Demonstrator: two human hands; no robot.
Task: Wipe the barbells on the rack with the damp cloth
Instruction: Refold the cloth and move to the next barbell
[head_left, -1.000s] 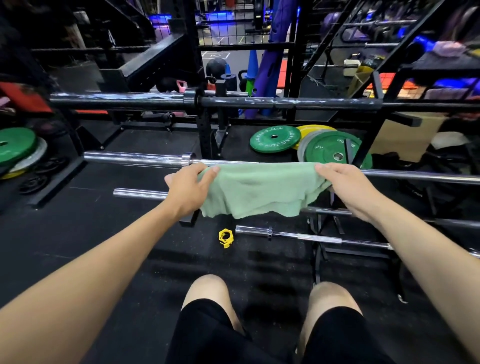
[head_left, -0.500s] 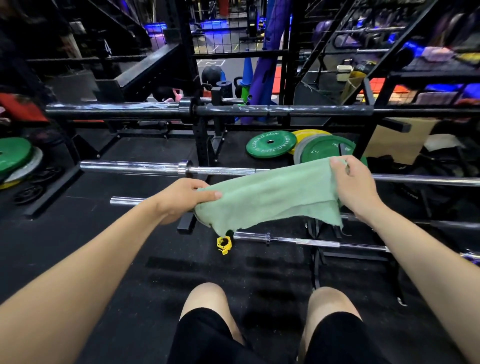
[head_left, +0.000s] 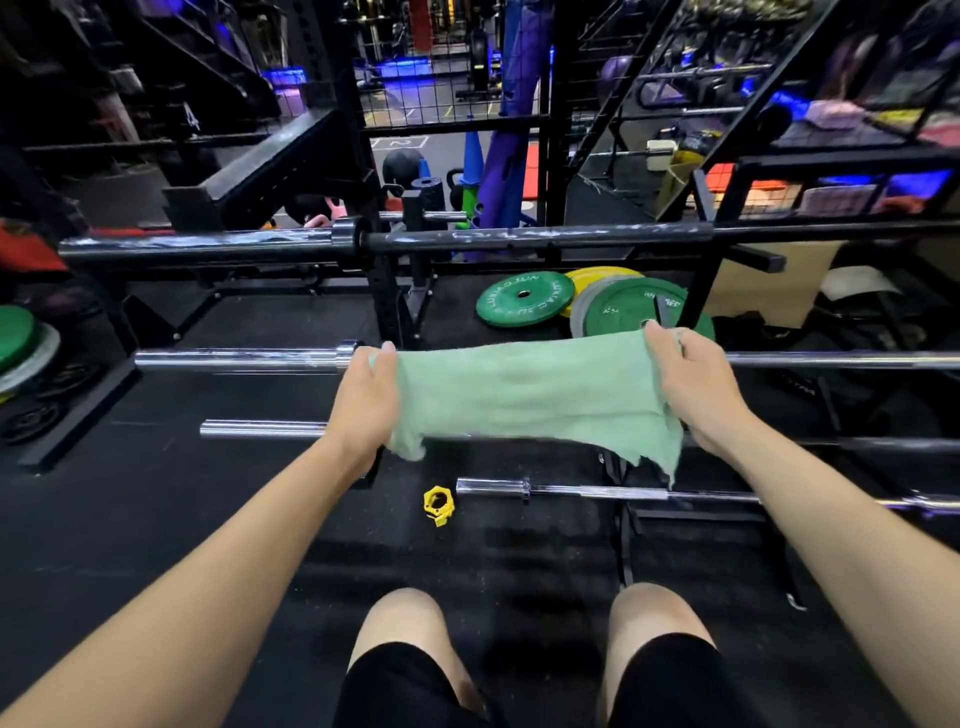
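Down at the bottom, two bare knees (head_left: 400, 618) and black shorts (head_left: 415, 686) over dark rubber flooring (head_left: 156, 519). Just ahead on that floor, a small yellow plastic barbell collar (head_left: 438, 505), lying beside the tip of the lowest chrome barbell (head_left: 571, 489), thin and low on the black steel rack (head_left: 626, 535). Next up, a second chrome bar (head_left: 260, 429), its middle hidden behind the cloth. And there in the centre, the pale green damp cloth (head_left: 524, 395), stretched wide between both hands and hanging in front of the long silver barbell (head_left: 234, 359) on the third rung, top edge level with that bar, ragged lower corner dangling at the right; touching the bar or just clear of it, cannot tell. Left hand (head_left: 366, 400) clamped on the cloth's left edge, thumb over the top. Right hand (head_left: 691, 384) pinching the right top corner, fingers curled round the fabric. Further back, green rubber weight plates (head_left: 524, 300) flat on the floor with a yellow plate (head_left: 602, 274) peeking out beneath. Higher still, a dark scuffed barbell (head_left: 519, 240) across the top hooks. Beyond, black wire-mesh partition (head_left: 415, 98), blue cones (head_left: 472, 156), cluttered shelving (head_left: 831, 192) at right.
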